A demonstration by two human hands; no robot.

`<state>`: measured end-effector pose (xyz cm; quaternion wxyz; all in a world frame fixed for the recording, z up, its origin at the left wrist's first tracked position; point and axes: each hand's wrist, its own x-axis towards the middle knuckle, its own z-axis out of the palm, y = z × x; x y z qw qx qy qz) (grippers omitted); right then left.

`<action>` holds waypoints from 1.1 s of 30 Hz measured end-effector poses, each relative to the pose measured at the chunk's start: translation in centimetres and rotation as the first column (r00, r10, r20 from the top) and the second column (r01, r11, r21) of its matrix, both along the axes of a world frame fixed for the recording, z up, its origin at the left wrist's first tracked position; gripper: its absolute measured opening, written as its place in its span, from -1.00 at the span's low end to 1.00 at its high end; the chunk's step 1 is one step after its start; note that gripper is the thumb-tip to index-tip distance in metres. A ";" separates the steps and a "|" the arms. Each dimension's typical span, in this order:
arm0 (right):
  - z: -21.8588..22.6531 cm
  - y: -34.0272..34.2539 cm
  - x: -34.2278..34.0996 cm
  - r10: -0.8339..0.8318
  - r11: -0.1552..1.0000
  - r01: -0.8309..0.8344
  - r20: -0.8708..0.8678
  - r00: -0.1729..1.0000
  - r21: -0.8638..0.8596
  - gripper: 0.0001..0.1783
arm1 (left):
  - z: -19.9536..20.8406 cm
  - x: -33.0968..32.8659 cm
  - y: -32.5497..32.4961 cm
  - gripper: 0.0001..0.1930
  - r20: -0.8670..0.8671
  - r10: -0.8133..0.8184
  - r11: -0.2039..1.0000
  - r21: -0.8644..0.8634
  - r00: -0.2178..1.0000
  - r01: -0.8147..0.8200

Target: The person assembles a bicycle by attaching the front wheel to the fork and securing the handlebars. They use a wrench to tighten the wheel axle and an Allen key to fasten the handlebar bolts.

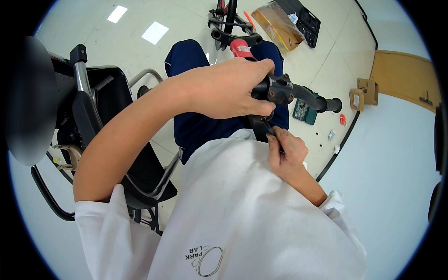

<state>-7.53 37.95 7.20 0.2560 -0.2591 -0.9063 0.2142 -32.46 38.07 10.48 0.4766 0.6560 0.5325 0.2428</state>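
Observation:
My left hand (pixel 233 91) reaches across from the left, its thumb and fingers closed round the black handlebar stem (pixel 265 88), next to a scuffed bolted clamp (pixel 281 89). From the clamp, the black handlebar (pixel 305 97) bends out to the right. Just below, my right hand (pixel 289 150) pinches a thin dark piece (pixel 269 129) between thumb and fingers; its kind I cannot make out. Beyond my left hand, the bicycle's red tube (pixel 241 48) leads to a black fork crown (pixel 233 37) between my knees.
A black chair (pixel 112 93) with metal legs stands at the left. On the tiled floor lie a cardboard box (pixel 280 28), an opened black tool case (pixel 308 25), a green case (pixel 305 112) and a small red item (pixel 342 119). Cartons (pixel 367 91) rest by the white wall.

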 end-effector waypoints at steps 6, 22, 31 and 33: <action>-1.0 -1.5 -1.0 -0.005 0.973 -0.012 -0.073 0.997 -0.228 -0.86 | 0.6 0.1 -0.1 -0.63 -0.025 0.012 0.999 -0.045 1.000 -0.013; -0.1 0.9 0.5 0.075 0.757 -0.086 -0.045 0.996 -0.647 -0.85 | 0.2 0.3 0.0 -0.62 -0.050 0.008 1.000 0.001 0.999 -0.008; 1.6 2.1 0.4 0.191 0.814 -0.134 0.042 0.981 -0.565 -0.91 | -0.1 0.8 -0.3 -0.55 -0.076 0.030 0.997 0.066 0.997 -0.025; 2.5 3.0 0.4 0.271 0.855 -0.192 0.099 0.958 -0.483 -0.91 | 0.1 1.0 -0.2 -0.55 -0.075 0.026 0.999 0.046 0.997 -0.023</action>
